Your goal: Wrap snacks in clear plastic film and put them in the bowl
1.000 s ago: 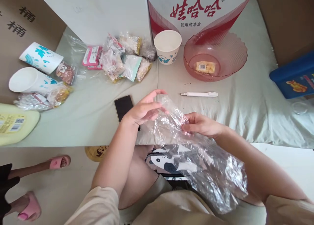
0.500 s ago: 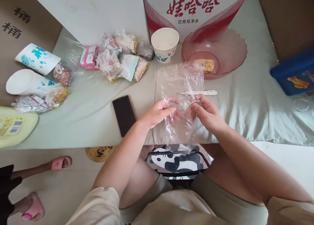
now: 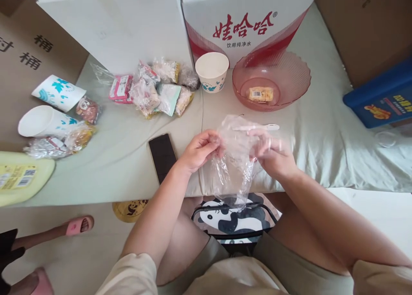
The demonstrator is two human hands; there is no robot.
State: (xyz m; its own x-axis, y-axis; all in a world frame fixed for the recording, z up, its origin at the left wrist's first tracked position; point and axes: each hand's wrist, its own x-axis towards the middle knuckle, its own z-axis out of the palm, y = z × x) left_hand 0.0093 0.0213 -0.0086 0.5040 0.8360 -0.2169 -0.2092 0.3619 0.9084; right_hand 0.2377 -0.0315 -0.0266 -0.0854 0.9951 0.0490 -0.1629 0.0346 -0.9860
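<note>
A clear plastic bag hangs between my hands over the bed's front edge, its lower part drooping toward my lap. My left hand pinches one side of it, fingers closed. On the other side my right hand grips the bag too; its fingers are partly blurred. Just behind the bag lies a white plastic knife-like utensil, partly seen through the film. Farther back, a pink ribbed bowl holds one small wrapped snack. A black phone lies left of my left hand.
A paper cup stands beside several wrapped snacks. Two paper cups lie tipped over at left, near a yellow-green container. Cardboard boxes line the back. A blue package is at right. Another person's foot shows below.
The bag's raised top has come down and bunched between my hands, uncovering the bowl and snack. My right hand has moved slightly right. The view has tilted up a little.
</note>
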